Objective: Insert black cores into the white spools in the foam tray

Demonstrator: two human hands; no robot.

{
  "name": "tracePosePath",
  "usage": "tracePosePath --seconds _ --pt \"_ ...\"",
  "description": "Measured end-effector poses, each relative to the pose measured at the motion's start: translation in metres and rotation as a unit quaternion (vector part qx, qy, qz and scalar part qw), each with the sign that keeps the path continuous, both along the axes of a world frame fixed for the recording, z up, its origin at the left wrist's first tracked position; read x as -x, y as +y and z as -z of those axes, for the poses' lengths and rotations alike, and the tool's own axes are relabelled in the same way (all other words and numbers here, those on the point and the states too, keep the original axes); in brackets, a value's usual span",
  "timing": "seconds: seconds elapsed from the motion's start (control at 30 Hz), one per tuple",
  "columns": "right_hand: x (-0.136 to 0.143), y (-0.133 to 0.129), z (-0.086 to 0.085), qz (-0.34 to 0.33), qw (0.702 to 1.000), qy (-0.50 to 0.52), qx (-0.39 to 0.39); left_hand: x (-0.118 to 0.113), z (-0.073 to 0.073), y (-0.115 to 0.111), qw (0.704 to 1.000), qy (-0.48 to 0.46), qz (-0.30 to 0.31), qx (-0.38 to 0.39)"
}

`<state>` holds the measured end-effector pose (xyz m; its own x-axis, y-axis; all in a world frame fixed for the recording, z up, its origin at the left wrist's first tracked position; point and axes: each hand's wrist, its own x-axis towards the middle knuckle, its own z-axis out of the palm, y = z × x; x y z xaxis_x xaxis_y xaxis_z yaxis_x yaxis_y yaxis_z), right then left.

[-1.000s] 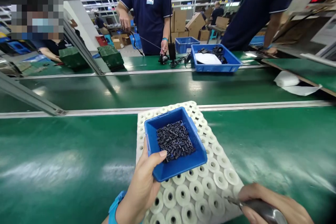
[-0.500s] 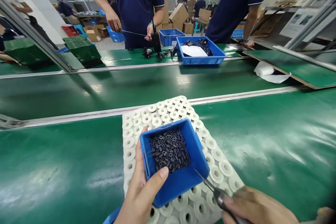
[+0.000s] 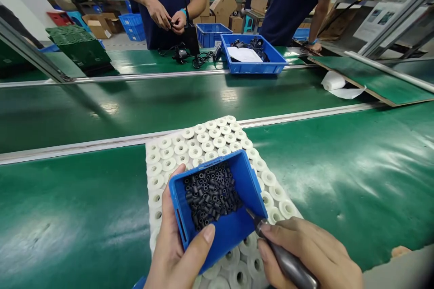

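Observation:
My left hand (image 3: 185, 239) grips a blue plastic bin (image 3: 233, 235) by its left side, thumb over the near rim. Small black tube-shaped pieces (image 3: 212, 192) lie heaped in the bin's far left part. In my right hand (image 3: 305, 248) is a dark-handled pick tool (image 3: 288, 262), its thin tip reaching inside the bin close to the black pieces. Whether the tip touches a piece I cannot tell. Beneath the bin spreads a white tray of round, ring-shaped parts (image 3: 195, 151) with centre holes, partly covered by the bin and my hands.
Beyond the green worktop (image 3: 84, 203) runs a green conveyor belt (image 3: 152, 104). Across it stand a blue crate (image 3: 256, 67) of black parts, cables (image 3: 203, 59) and green stacked boards (image 3: 79, 49). A white roll (image 3: 334, 81) lies at right. Two people in dark shirts stand opposite.
The pick has moved further into the bin, toward the black pieces. The bin is tilted more, with the pieces shifted left. Opposite, a person's hands have come together.

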<state>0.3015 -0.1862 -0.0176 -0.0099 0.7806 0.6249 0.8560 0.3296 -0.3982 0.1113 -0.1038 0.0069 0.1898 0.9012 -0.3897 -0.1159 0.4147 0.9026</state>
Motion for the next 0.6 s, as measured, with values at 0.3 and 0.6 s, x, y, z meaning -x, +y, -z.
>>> tracePosePath --seconds 0.3,0.6 --pt "0.008 0.006 0.010 0.017 0.995 -0.074 -0.068 0.001 0.005 0.003 1.000 -0.019 -0.014 0.012" --pt "0.000 -0.016 0.027 -0.024 0.993 -0.049 -0.104 0.007 0.012 0.014 0.997 -0.043 -0.010 0.070"
